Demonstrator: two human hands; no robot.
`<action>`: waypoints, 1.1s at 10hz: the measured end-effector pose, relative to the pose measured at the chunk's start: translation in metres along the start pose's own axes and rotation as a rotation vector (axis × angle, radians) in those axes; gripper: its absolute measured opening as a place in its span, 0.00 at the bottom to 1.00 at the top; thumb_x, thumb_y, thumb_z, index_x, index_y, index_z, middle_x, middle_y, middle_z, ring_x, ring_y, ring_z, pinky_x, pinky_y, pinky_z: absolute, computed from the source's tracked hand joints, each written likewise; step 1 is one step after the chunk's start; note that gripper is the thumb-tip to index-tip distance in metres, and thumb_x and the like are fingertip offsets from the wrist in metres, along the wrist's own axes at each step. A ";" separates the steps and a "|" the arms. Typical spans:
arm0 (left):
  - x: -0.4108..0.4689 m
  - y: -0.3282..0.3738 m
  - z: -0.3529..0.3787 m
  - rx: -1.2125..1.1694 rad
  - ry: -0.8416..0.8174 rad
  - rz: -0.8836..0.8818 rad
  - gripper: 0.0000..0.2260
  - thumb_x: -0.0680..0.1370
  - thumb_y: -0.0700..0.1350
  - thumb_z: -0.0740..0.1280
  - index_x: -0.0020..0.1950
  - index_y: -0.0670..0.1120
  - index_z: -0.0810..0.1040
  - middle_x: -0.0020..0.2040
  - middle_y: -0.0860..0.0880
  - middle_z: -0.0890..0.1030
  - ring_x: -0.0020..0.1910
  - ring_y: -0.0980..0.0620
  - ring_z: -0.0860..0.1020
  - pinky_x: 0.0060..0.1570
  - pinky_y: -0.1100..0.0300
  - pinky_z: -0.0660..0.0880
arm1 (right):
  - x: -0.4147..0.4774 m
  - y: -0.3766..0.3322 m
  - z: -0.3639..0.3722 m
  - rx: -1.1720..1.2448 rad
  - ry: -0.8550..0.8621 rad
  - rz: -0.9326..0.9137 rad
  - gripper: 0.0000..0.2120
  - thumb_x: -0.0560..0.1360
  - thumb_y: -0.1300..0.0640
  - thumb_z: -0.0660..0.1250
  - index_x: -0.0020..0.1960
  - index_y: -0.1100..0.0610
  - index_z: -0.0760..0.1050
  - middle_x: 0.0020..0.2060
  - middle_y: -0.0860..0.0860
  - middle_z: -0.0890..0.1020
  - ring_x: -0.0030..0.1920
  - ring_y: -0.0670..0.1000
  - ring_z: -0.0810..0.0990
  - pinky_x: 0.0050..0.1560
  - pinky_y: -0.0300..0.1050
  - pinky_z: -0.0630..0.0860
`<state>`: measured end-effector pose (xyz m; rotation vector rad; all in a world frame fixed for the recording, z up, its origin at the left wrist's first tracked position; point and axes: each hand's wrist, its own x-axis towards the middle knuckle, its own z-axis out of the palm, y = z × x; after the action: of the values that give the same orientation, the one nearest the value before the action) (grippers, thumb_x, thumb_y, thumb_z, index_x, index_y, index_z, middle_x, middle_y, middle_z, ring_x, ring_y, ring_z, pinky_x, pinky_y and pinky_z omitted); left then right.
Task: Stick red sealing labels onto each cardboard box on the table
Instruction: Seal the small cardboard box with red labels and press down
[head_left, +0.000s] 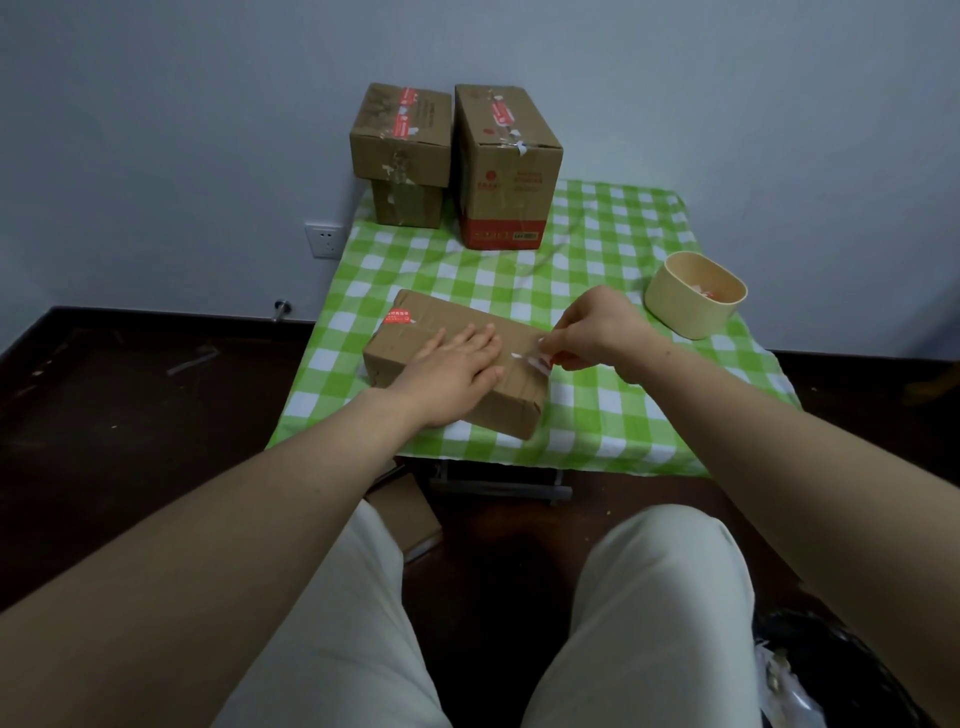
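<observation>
L hand (457, 364) lay flat on flat cardboard box (457, 358), fingers spread | R hand (597, 327) pinched label strip (535, 358) at box's R edge | red label (397, 315) on far-L corner | 2 taller boxes (506, 166) at back of tabletop (623, 415) | beige tub (693, 300) far R

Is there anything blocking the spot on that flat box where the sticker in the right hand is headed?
Nothing visible. The right hand holds the label at the flat box's right end; the left hand lies flat just beside it.

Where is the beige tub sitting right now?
The beige tub sits on the checked tablecloth at right, just beyond the right hand.
</observation>
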<state>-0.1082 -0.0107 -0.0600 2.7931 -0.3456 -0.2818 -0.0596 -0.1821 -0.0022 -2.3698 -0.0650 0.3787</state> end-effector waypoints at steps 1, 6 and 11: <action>0.000 0.000 0.000 0.004 0.001 0.000 0.23 0.83 0.53 0.48 0.77 0.49 0.52 0.78 0.54 0.47 0.77 0.55 0.45 0.73 0.55 0.39 | -0.003 0.001 -0.002 0.095 -0.014 0.024 0.08 0.69 0.65 0.72 0.42 0.72 0.79 0.41 0.66 0.83 0.42 0.61 0.83 0.49 0.56 0.81; 0.000 0.000 0.000 0.012 0.004 -0.006 0.23 0.83 0.53 0.48 0.77 0.49 0.52 0.78 0.53 0.48 0.77 0.55 0.46 0.73 0.54 0.40 | -0.007 0.021 -0.009 0.334 0.048 0.125 0.06 0.70 0.66 0.70 0.38 0.69 0.77 0.35 0.62 0.82 0.36 0.57 0.83 0.42 0.48 0.83; 0.003 0.022 -0.010 -0.006 0.064 -0.102 0.26 0.79 0.55 0.58 0.74 0.46 0.63 0.77 0.48 0.58 0.76 0.49 0.56 0.74 0.49 0.48 | -0.021 0.042 -0.009 0.474 0.002 0.255 0.06 0.72 0.63 0.65 0.38 0.65 0.74 0.32 0.57 0.77 0.30 0.56 0.81 0.33 0.44 0.81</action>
<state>-0.1081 -0.0287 -0.0442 2.8112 -0.1879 -0.2152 -0.0799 -0.2223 -0.0190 -1.9099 0.2994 0.4555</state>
